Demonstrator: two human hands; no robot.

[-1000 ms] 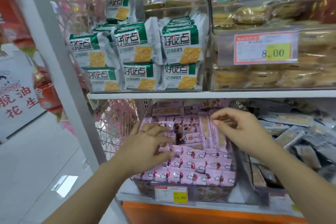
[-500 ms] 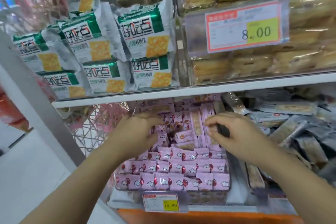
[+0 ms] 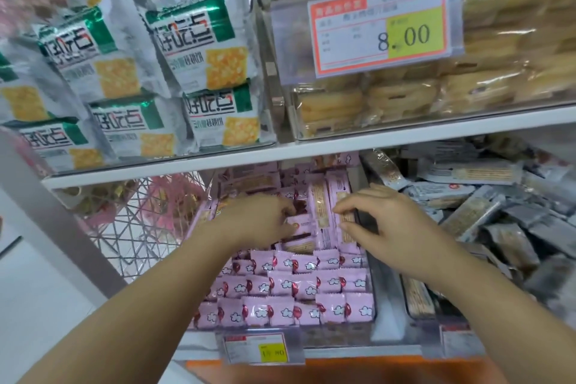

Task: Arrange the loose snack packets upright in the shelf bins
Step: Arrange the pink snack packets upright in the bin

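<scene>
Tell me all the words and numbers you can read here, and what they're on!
"8.00": on the yellow patch of the upper price tag.
"好吃点": on the green-and-white bags.
Lower price tag: it ends in "80"; the rest is blurred.
Small print on both tags and on the pink packets: too blurred to read.

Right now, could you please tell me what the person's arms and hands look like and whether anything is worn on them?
The left forearm and right forearm are bare to the frame's edge, no sleeves in view. The left hand and right hand wear no gloves; no watch, bracelet or ring is visible.
</scene>
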